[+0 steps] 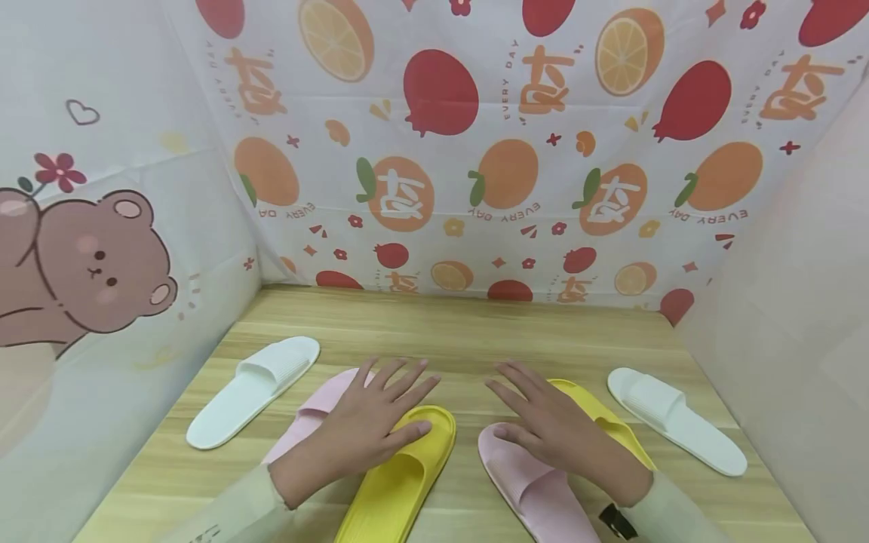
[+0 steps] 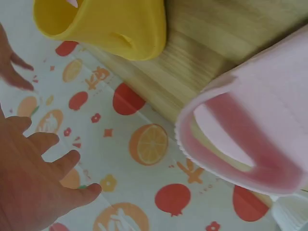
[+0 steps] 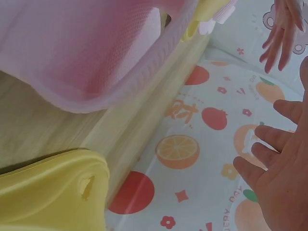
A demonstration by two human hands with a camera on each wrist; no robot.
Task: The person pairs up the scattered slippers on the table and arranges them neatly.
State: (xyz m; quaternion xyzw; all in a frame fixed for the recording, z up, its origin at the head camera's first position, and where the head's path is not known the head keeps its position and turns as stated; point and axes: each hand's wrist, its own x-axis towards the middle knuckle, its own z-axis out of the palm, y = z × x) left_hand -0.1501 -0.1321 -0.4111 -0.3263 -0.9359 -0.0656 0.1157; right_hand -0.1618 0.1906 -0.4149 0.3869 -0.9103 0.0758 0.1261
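Assessment: any slipper here is best pinched at its strap and lifted level, clear of its neighbour. The left hand and right hand are palm down, fingers spread and grasping nothing, forearms angled in from the near side. Beneath the left lie the left pink slipper and left yellow slipper; beneath the right, the right pink slipper and right yellow slipper, all on the worktop.

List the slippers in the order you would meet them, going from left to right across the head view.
White slipper, pink slipper, yellow slipper, second pink slipper, second yellow slipper, second white slipper.
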